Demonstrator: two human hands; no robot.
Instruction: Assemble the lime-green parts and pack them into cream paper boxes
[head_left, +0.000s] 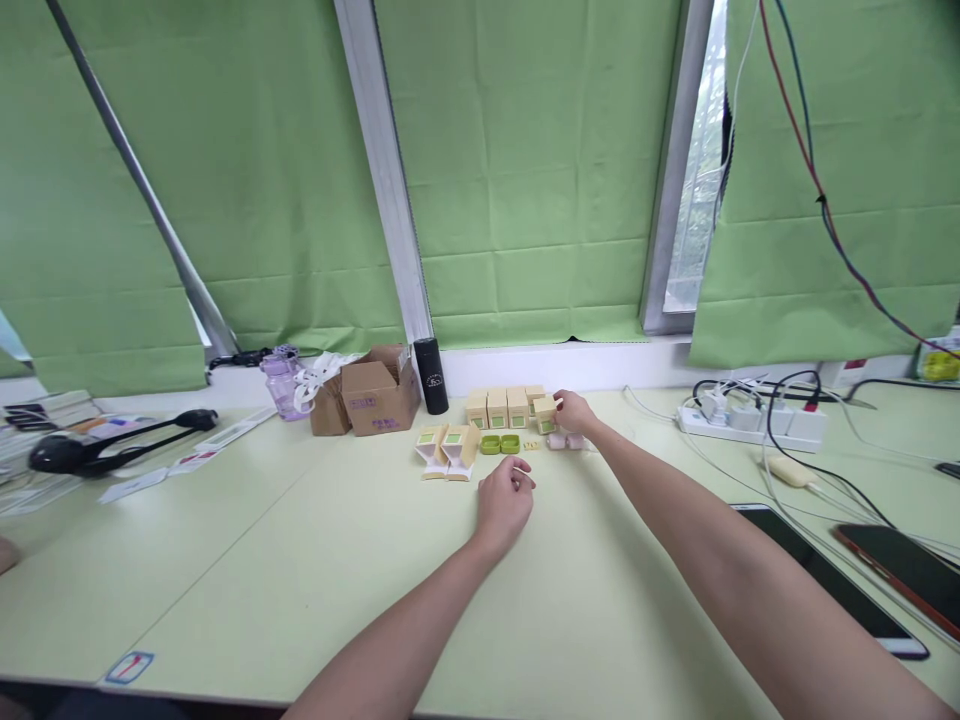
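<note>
My right hand (575, 413) is closed on a small cream box (545, 414), at the right end of a row of similar boxes (496, 408). Beneath that hand, two small pink pieces (565, 441) lie on the table. My left hand (507, 496) rests on the table nearer to me, its fingers loosely bent and nothing visible in them. Just beyond it are two green square containers (499, 444) and a few tiny yellow pieces (531, 445). Two opened cream boxes (447, 452) with flaps spread lie to their left.
A cardboard box (380, 400), a black bottle (431, 376) and a purple bottle (283, 388) stand along the back left. At right are a power strip (754, 425), cables, a tablet (817, 570) and a phone (904, 570). A black headset-like object (112, 450) lies far left.
</note>
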